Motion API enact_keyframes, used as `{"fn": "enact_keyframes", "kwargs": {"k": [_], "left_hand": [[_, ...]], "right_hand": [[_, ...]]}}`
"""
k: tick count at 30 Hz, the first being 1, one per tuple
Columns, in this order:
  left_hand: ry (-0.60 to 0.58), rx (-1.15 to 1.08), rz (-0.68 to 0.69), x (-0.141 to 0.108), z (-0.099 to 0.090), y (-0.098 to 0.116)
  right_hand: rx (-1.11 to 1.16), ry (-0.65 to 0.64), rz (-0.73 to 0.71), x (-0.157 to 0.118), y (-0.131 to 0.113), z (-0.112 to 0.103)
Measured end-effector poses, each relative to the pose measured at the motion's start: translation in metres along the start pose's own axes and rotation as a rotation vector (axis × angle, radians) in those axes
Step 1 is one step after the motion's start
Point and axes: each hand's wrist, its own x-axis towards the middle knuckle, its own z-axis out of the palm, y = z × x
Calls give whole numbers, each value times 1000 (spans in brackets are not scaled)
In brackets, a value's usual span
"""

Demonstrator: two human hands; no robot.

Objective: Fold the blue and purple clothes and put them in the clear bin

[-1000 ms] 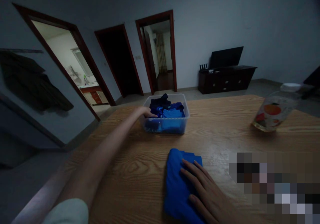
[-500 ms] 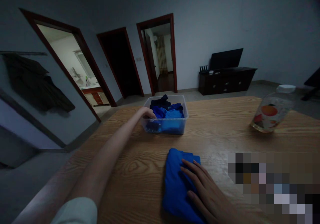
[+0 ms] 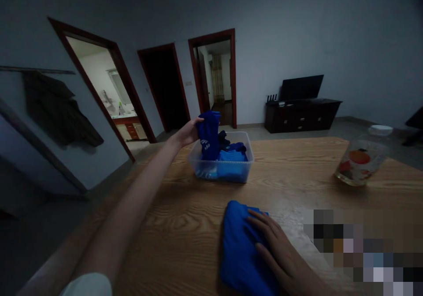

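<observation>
My left hand [image 3: 189,132] is closed on the top of a dark blue garment with white marks [image 3: 209,139]. The garment hangs upright, its lower end inside a clear plastic bin [image 3: 228,181]. More clothes in blue [image 3: 231,155] and near-black [image 3: 223,140] lie in the bin beside it. Closer to me, a folded blue cloth item [image 3: 239,243], probably clothing, rests on the wooden table. My right hand [image 3: 277,247] lies on its right side with the fingers stretched out.
A large clear bottle with a white cap [image 3: 363,159] stands at the table's [image 3: 291,163] right. A blurred-out patch [image 3: 366,247] covers the front right. Beyond are a dark cabinet with a screen [image 3: 302,115], doorways and a hanging dark garment [image 3: 61,106].
My left hand has risen from inside the bin, pulling the dark blue garment partly upward. My right hand stays on the folded cloth. The whole view has shifted slightly.
</observation>
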Motion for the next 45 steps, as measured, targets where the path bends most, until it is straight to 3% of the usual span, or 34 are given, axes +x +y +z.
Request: {"fn": "enact_keyframes", "kwargs": {"k": [5,9,11,13,14,16,20,23,27,32,35,40,43,45], "left_hand": [[-13,-157,179,-29,8,71],[24,-254,319,-60,26,121],[27,-255,352,-77,40,137],[-12,-236,357,-94,55,144],[-42,-227,353,-102,62,145],[-87,-227,329,-119,71,141],[-26,-300,242,-153,60,114],[91,-358,106,-184,28,70],[198,-337,-180,-224,-24,-14],[252,-261,-386,-240,-80,-108],[305,-189,-420,-234,-106,-142],[447,-37,-382,-228,-137,-177],[509,69,-343,-232,-149,-188],[526,145,-316,-240,-157,-189]], "right_hand": [[101,141,-87,42,-29,-24],[86,320,-306,103,-89,-60],[122,505,-341,135,-121,-79],[182,613,-323,163,-149,-94],[260,596,-303,174,-160,-100],[524,371,-194,186,-175,-103],[943,-241,99,166,-182,-76],[1139,-453,288,128,-181,-33],[1217,-622,499,86,-179,27],[1132,-640,638,77,-159,79],[943,-563,470,83,-142,94],[620,-383,193,95,-123,87],[181,-305,-63,106,-116,73],[-61,-289,-149,116,-112,64]]}}
